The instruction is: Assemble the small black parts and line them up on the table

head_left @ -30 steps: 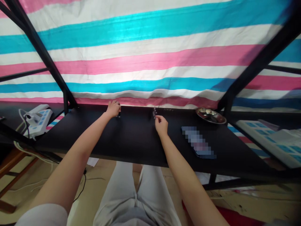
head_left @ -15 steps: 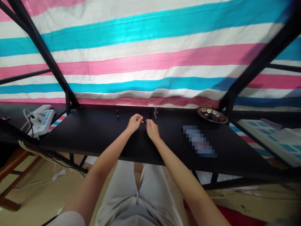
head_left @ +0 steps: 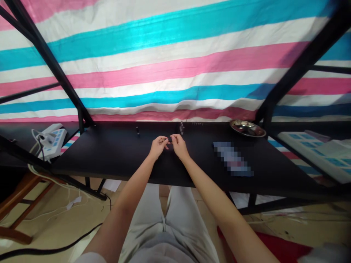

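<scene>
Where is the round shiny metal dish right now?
In the head view, the dish sits at the right rear of the black tabletop, beyond the pixelated bluish object, beside the slanted black post.

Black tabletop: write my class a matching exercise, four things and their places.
1. round shiny metal dish
2. slim black piece with pale ends
3. cluster of small grey pieces
4. pixelated blue oblong

A. just beyond the right hand
B. near the tabletop's far right corner
C. on the near side of the dish
D. beyond and left of the left hand

1-B; 2-D; 3-A; 4-C
</scene>
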The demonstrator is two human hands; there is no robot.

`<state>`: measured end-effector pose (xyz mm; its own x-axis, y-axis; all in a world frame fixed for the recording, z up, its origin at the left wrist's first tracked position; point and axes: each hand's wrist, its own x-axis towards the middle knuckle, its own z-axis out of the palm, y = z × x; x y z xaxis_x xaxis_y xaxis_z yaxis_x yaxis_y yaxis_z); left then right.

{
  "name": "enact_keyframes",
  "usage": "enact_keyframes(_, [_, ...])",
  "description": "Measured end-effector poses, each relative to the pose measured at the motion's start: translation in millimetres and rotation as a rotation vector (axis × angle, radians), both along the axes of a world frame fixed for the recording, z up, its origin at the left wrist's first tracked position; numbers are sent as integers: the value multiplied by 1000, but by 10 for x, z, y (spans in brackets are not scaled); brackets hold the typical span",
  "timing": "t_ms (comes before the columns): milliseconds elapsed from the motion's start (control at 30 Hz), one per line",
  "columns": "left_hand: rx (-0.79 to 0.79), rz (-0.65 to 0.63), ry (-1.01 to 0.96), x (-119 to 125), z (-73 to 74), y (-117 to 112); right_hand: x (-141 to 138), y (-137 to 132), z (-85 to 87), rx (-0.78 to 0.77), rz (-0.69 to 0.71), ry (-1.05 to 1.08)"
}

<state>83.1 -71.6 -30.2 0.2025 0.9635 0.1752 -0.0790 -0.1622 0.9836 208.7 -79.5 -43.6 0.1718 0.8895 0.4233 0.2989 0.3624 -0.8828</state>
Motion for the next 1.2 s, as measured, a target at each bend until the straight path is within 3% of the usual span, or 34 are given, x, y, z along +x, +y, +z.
enact_keyframes(300, [-22, 207, -38, -24, 62, -10, 41, -15, 77, -5, -52, 74])
enact_keyframes(467, [-63, 323, -97, -73, 77, 24, 42, -27, 48, -8, 90, -198])
enact_keyframes(600, [-91, 297, -92, -82, 50, 42, 49, -2, -30, 32, 110, -417])
enact_keyframes(700, [-39, 266, -65, -76, 18, 51, 73, 29, -74, 18, 75, -487])
enact_keyframes(933, [-54, 490, -90, -119, 5, 90, 230, 80, -72, -47, -119, -442])
enact_keyframes(1067, [-24, 498, -76, -126, 6, 92, 334, 80, -39, -51, -283, -393])
enact_keyframes(1200, [18, 496, -64, -123, -4, 88, 391, 63, 1, -202, -390, -366])
